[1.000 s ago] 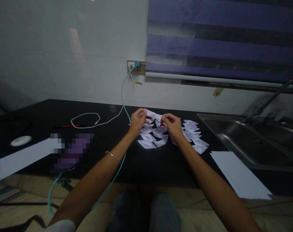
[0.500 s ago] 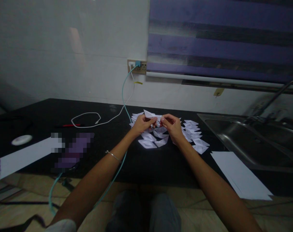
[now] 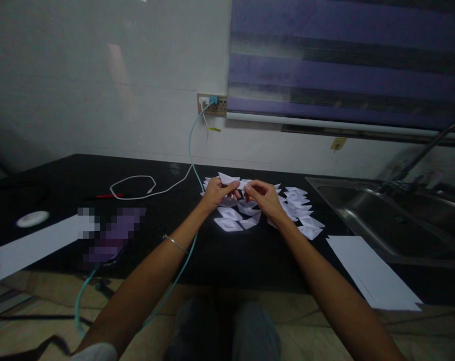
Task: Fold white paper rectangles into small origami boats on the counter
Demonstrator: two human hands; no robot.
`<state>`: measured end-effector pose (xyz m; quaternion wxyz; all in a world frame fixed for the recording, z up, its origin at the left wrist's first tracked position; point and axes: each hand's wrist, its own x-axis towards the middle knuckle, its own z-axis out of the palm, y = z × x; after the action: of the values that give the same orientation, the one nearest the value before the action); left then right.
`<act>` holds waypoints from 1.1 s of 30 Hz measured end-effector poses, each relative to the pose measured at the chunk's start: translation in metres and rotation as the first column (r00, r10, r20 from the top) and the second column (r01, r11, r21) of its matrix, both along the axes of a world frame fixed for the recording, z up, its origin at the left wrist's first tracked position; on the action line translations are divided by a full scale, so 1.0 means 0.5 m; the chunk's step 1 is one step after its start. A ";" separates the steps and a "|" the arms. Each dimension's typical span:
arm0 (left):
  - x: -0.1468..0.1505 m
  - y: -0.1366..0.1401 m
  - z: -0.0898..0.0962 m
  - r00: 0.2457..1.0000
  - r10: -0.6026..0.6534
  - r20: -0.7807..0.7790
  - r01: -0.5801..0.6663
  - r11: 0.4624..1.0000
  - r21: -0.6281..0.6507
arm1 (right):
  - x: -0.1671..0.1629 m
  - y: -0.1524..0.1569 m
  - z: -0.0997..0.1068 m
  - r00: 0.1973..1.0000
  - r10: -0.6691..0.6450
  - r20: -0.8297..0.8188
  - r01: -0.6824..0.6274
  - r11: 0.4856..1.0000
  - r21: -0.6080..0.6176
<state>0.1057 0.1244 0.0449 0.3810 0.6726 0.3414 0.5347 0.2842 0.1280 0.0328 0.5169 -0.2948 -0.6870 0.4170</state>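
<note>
Between my two hands is a small folded white paper boat [image 3: 228, 178], held above the black countertop. My left hand [image 3: 219, 193] is closed on its left part, thumb laid along the near side. My right hand [image 3: 265, 197] pinches the right end between thumb and fingers. Parts of the boat are hidden by the fingers. Below and behind the hands lie several more folded paper boats [image 3: 228, 224], set close together. Another group of paper boats [image 3: 310, 232] sits to the right of my right hand.
A stack of white paper sheets [image 3: 374, 273] lies by the steel sink [image 3: 363, 215] at right. At left are a white paper strip [image 3: 39, 245], a blurred purple item [image 3: 117, 235], a red pen [image 3: 109, 196] and a white round object [image 3: 32, 219]. Cables [image 3: 190, 145] run from the wall socket [image 3: 222, 106].
My hands have shifted slightly left and down with the paper boat. My right fingers have moved along its right end. The boats on the counter stay put.
</note>
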 end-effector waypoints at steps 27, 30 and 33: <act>-0.003 0.019 -0.030 0.982 0.092 -0.167 -0.100 0.994 -0.035 | 0.012 0.002 0.002 0.979 -0.168 0.119 0.159 0.984 0.079; -0.006 0.022 -0.037 0.956 0.184 -0.229 -0.174 0.983 0.061 | 0.016 0.006 -0.003 0.981 -0.115 0.156 0.107 0.993 0.058; -0.008 0.019 -0.037 0.943 0.173 -0.286 -0.158 0.985 0.073 | 0.018 0.013 -0.006 0.992 -0.075 0.105 0.074 0.997 0.013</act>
<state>0.1017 0.1340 0.0265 0.2637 0.7220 0.4357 0.4683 0.2931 0.1344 0.0296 0.4966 -0.3394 -0.7037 0.3782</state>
